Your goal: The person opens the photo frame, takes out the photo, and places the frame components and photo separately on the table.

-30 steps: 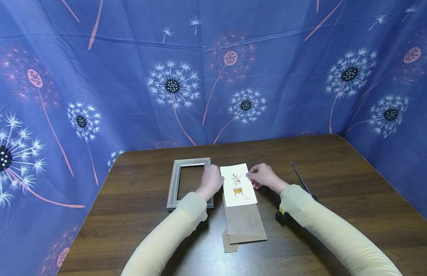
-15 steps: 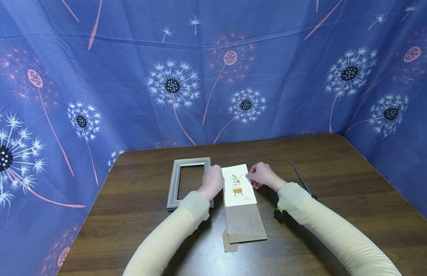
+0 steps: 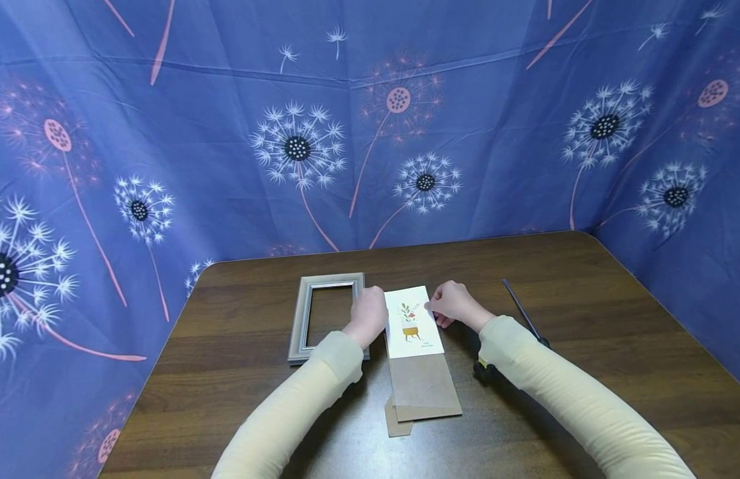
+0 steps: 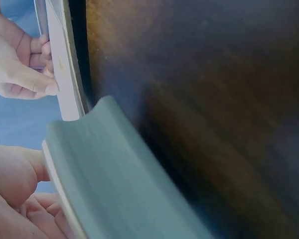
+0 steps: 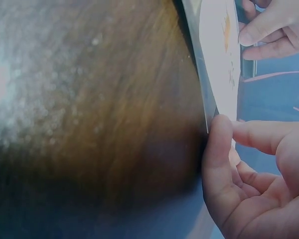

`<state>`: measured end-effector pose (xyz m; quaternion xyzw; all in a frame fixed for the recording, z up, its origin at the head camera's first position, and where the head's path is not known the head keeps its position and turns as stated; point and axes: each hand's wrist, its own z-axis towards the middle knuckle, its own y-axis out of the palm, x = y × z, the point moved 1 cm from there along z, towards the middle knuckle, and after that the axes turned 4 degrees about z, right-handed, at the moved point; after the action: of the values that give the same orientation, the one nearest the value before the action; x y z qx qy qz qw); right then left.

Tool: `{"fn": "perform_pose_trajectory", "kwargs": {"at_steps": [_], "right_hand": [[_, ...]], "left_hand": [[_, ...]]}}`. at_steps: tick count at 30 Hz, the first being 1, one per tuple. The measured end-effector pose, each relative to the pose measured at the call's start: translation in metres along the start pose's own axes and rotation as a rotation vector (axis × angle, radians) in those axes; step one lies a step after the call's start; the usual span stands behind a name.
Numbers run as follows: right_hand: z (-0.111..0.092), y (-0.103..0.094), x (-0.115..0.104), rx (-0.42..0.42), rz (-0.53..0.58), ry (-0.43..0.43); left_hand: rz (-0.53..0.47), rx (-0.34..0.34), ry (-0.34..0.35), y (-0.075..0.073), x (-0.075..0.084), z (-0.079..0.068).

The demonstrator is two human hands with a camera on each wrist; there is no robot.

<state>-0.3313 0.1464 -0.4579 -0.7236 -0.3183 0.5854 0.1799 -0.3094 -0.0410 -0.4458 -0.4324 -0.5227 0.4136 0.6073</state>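
A white art print (image 3: 413,332) with a potted plant lies over a brown backing board (image 3: 429,414) and a translucent sheet (image 3: 423,379). My left hand (image 3: 370,313) pinches the print's left edge near its upper part. Across from it, my right hand (image 3: 458,304) grips the right edge between thumb and finger. In the right wrist view, the right hand's thumb and forefinger (image 5: 220,144) close on the print's border. An open grey picture frame (image 3: 304,319) lies just left of the left hand; in the left wrist view its side (image 4: 104,169) partly hides that hand.
A tan tab (image 3: 398,426) sticks out under the backing board's near end. A thin dark rod (image 3: 521,307) lies beyond the right forearm, partly covered by the sleeve. A blue flowered cloth (image 3: 370,133) hangs behind the brown wooden table (image 3: 226,372).
The print has shifted slightly toward me and turned a little straighter over the board, with both hands staying on its edges. The frame and backing board lie where they were.
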Motion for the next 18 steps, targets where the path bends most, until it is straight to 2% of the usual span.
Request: {"fn": "perform_pose_trajectory", "kwargs": {"at_steps": [7,11,18], "right_hand": [[-0.0003,-0.0009,-0.0035,-0.007,-0.002,0.013],[-0.0006,-0.0012,-0.0038,-0.006,0.000,0.004],[-0.0009,-0.0017,-0.0034,-0.017,0.007,0.000]], "left_hand": [[-0.004,0.009,0.016,-0.0034,0.0006,-0.0004],[0.007,0.044,0.032,-0.0045,0.0007,-0.0006],[0.017,0.018,0.031,-0.0029,0.0007,-0.0002]]}}
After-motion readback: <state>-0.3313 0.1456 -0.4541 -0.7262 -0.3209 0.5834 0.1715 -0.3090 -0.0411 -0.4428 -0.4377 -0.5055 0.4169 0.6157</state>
